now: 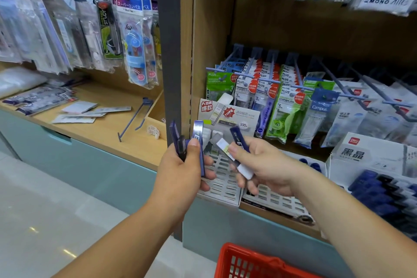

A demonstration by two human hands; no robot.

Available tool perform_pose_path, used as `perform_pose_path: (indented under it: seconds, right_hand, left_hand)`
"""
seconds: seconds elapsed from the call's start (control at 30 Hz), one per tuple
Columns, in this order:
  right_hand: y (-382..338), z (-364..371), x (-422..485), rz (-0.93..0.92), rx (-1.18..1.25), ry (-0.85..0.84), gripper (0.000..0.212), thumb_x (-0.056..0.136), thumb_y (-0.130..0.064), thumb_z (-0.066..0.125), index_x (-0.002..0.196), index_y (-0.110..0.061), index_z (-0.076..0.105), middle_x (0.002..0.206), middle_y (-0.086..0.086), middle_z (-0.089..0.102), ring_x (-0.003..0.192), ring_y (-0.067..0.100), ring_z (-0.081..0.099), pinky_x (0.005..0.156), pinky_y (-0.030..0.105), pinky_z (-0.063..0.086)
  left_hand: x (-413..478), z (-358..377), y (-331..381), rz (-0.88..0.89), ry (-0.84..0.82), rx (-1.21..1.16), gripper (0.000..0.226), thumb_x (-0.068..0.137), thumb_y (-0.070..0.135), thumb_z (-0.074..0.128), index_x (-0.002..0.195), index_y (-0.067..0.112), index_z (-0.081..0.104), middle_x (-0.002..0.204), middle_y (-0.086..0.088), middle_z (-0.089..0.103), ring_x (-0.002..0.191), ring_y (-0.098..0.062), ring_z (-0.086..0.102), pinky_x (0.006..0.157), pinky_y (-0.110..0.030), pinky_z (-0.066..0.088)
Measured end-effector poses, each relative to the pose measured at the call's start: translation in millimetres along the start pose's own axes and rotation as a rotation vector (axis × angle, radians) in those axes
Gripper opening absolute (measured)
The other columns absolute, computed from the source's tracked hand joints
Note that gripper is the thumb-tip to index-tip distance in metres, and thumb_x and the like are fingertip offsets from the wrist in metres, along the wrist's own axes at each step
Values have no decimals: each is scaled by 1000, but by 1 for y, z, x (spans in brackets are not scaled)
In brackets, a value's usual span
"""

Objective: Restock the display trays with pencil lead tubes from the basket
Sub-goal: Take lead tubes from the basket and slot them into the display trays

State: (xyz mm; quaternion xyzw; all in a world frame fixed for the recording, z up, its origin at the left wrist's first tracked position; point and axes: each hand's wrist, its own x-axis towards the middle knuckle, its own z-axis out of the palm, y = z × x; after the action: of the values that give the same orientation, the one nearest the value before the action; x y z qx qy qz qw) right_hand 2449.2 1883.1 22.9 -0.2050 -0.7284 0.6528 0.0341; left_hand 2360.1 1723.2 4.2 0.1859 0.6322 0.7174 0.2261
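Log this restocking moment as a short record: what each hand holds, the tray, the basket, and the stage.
left hand: grips a bunch of dark blue lead tubes, roughly upright
right hand: fingers pinch a dark blue tube and a white-labelled tube, both tilted
display tray: white, slotted, below both hands; visible slots look mostly empty
basket: red, at the bottom edge; contents out of view
stage: tubes held above the tray, none slotted in by either hand yet
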Motion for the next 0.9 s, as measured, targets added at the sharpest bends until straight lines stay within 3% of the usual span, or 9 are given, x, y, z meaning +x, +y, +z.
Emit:
perform_pose_path:
  seconds: [0.1, 0.2, 0.3, 0.4, 0.53, 0.63, 0.7, 0.8, 0.9]
  right_hand:
    - [-3, -5, -4, 62, -118, -72, 24, 107, -42, 48, 89, -30, 59, 75, 8, 58, 46, 15, 39, 40, 17, 23]
    - [-8, -7, -6, 111, -253, -74, 29, 106, -44, 50, 82, -28, 55, 71, 8, 58, 45, 15, 36, 44, 18, 24]
    - [-13, -6, -7, 132, -283, -50, 28, 106, -44, 50, 90, -22, 58, 73, 13, 63, 44, 16, 39, 43, 18, 26]
    - [-14, -7, -3, 66, -128, 124, 30, 109, -40, 45, 108, -15, 61, 75, 13, 64, 40, 17, 43, 39, 17, 23]
    - [-16, -15, -2, -6, -22, 214, 24, 111, -24, 40, 129, -32, 54, 63, 6, 57, 47, 23, 54, 40, 26, 36]
    - [-15, -19, -1, 5, 32, 265, 33, 101, 0, 43, 113, -19, 66, 68, 9, 54, 52, 22, 50, 46, 29, 37]
    - [-14, -20, 0, 37, 108, 277, 28, 88, 7, 45, 95, -9, 66, 68, 9, 48, 48, 18, 38, 45, 25, 28]
    - [-16, -16, -4, 75, 158, 200, 5, 87, -6, 57, 89, -10, 59, 61, 4, 38, 44, 13, 19, 43, 20, 13]
    - [-11, -16, -9, 51, 37, 141, 19, 87, -26, 77, 81, -17, 61, 59, 2, 34, 45, 12, 17, 45, 19, 11]
  left_hand:
    - [-4, -1, 3, 8, -44, 40, 18, 107, 38, 47, 116, 28, 60, 104, -9, 72, 72, -20, 77, 58, -38, 62]
    - [-6, -3, 5, -26, -136, 28, 24, 106, 39, 50, 123, 26, 61, 107, -12, 73, 80, -25, 78, 56, -38, 58]
    - [-7, -7, 4, -67, -235, 73, 26, 106, 38, 50, 123, 23, 65, 94, -8, 77, 77, -19, 75, 57, -33, 54]
    - [-12, -9, 3, -117, -295, 52, 25, 107, 34, 51, 119, 17, 66, 86, -13, 73, 69, -16, 66, 57, -31, 51]
    - [-8, -14, 6, -134, -220, -36, 30, 106, 36, 51, 118, 11, 65, 87, -21, 71, 56, -13, 58, 58, -28, 49]
    - [-6, -16, 6, -139, -166, -101, 32, 107, 37, 51, 120, 12, 65, 84, -22, 72, 56, -15, 55, 60, -29, 49]
    - [-9, -13, 5, -139, -147, -121, 30, 107, 37, 51, 120, 14, 66, 84, -19, 73, 62, -14, 62, 59, -29, 50]
    - [-14, -6, 3, -134, -141, -109, 26, 107, 37, 50, 117, 19, 66, 87, -17, 73, 66, -11, 67, 61, -28, 53]
    - [-16, -2, 6, -134, -128, -110, 21, 107, 37, 50, 114, 24, 64, 98, -23, 75, 62, -8, 66, 62, -27, 55]
